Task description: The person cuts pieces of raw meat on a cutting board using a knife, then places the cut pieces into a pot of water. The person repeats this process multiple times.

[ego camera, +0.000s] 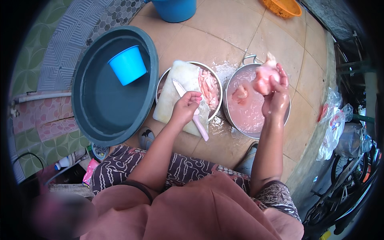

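Note:
My right hand (pixel 276 90) holds a wet piece of raw chicken (pixel 265 77) above a metal pot (pixel 227 112) of cloudy pink water, where another raw piece (pixel 240 94) shows at the surface. Over the white cutting board (pixel 171 96), my left hand (pixel 190 105) has its fingers curled; whether anything is between them I cannot tell. A knife with a pink handle (pixel 200 127) lies on the board, partly hidden behind that hand. The board rests across a round metal basin (pixel 221 90) with cut strips of raw meat (pixel 209 90) in it.
At the left stands a large dark tub (pixel 115 139) of water with a blue plastic container (pixel 128 66) in it. A blue bucket (pixel 175 10) and an orange basin (pixel 282 7) are at the top. Plastic bags (pixel 331 129) and a motorcycle (pixel 345 183) are at the right. The tiled floor is wet between the pots.

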Demonstrator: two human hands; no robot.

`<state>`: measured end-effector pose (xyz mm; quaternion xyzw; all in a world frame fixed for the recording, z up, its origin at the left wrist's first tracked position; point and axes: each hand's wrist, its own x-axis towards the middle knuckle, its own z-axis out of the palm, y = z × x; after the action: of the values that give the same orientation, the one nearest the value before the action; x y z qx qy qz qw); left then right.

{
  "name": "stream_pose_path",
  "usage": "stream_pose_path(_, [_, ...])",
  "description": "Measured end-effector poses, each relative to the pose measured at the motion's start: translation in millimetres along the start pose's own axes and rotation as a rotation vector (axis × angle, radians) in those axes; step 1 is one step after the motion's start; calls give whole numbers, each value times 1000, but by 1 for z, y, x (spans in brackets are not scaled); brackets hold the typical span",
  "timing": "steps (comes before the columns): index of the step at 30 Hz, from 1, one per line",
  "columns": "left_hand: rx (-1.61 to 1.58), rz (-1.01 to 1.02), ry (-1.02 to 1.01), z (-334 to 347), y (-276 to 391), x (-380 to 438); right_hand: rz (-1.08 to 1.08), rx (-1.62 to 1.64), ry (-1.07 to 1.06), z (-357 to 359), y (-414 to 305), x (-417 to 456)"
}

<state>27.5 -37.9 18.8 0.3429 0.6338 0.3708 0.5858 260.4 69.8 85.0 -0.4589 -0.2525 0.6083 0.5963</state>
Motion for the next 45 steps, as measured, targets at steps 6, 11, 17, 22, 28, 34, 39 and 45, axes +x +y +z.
stream_pose_path(6, [-480, -293, -104, -10, 17, -7, 291, -189, -292, 30, 61, -33])
stream_pose_path(11, [-653, -385, -98, -34, -8, -5, 413, -373, -571, 46, 125, -73])
stream_pose_path(17, [-493, -276, 257, -36, -22, 1, 222, -763, -665, 11, 175, -87])
stream_pose_path(22, [-233, -276, 401, -46, -72, 1, -17, -1622, -817, -11, 180, -118])
stream_pose_path(28, [547, -370, 512, -59, -123, 6, 124, -1583, -699, -21, 194, -112])
stream_pose_path(34, [888, -301, 482, -42, -82, -5, 12, -1343, -412, -45, 195, -101])
stream_pose_path(39, [930, 76, 308, -35, -105, -2, 503, -1026, -332, -29, 180, -105])
stream_pose_path(45, [931, 101, 329, -34, -117, 6, 460, -1320, -442, -50, 193, -107])
